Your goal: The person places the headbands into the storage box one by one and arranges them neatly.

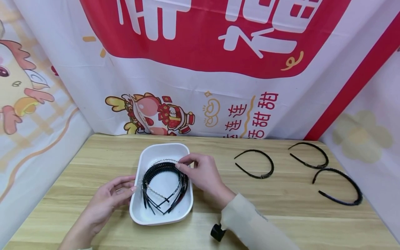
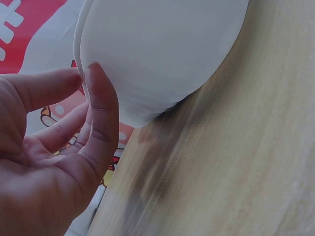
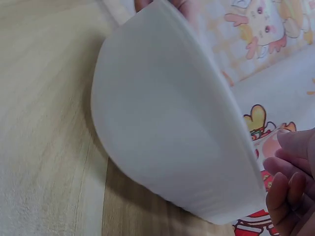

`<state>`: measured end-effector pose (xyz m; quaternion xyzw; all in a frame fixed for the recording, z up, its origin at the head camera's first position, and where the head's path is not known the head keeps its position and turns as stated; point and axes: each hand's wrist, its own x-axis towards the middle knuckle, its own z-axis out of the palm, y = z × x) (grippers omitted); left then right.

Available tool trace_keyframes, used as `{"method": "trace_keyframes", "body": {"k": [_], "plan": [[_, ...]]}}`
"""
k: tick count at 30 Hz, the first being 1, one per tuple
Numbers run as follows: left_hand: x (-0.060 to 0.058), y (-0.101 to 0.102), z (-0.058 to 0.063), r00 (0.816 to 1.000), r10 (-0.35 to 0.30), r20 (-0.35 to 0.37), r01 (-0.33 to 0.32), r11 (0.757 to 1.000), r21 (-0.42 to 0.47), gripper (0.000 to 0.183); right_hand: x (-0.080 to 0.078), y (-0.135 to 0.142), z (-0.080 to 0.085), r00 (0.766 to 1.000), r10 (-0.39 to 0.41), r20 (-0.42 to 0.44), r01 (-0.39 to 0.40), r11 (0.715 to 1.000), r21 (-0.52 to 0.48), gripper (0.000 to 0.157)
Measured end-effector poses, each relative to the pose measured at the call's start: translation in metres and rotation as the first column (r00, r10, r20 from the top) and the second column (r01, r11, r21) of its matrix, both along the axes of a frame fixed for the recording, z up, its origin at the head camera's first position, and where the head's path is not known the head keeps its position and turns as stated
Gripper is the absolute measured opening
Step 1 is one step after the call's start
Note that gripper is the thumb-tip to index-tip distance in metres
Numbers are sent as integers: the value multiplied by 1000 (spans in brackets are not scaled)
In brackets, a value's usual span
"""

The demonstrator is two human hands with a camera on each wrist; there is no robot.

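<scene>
A white plastic basin (image 1: 142,215) stands on the table with several headbands (image 1: 160,166) in it, mostly black and toothed, one with a clear beaded band. At the basin's left side, my left hand (image 1: 109,196) pinches the rim between thumb and finger; the left wrist view shows this hand (image 2: 59,147) from close by. My right hand (image 1: 201,172) reaches over the right rim, its fingertips over the upper right of the headbands. In the right wrist view, this hand (image 3: 295,182) has thumb and loosely bent fingers apart, with nothing visible between them.
Three black headbands lie apart on the wooden table (image 1: 250,215): one nearer headband (image 1: 264,176), one at the back right (image 1: 326,158), and one by the right edge (image 1: 353,185). A printed cloth (image 1: 203,86) hangs behind. A small black device (image 1: 217,232) sits by the right sleeve.
</scene>
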<state>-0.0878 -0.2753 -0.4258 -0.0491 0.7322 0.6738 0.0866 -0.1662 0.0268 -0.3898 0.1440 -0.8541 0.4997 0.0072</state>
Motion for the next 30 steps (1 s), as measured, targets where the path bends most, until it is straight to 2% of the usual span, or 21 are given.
{"method": "trace_keyframes", "body": {"k": [8, 15, 20, 24, 30], "plan": [[-1, 2, -1, 1000, -4, -2, 4, 1000, 1, 48, 10, 17, 4, 997, -39, 72, 46, 994, -100, 6], [0, 0, -2, 1000, -6, -14, 6, 1000, 24, 41, 14, 33, 0, 991, -81, 102, 96, 983, -157, 8], [0, 1, -1, 1000, -10, -14, 10, 1000, 17, 43, 16, 48, -4, 986, -118, 122, 139, 973, -183, 11], [0, 1, -1, 1000, -20, -19, 20, 1000, 13, 43, 18, 62, -9, 976, -155, 151, 181, 967, -178, 13], [2, 0, -2, 1000, -10, -16, 10, 1000, 11, 40, 18, 81, -19, 950, -216, 226, 261, 946, -192, 15]]}}
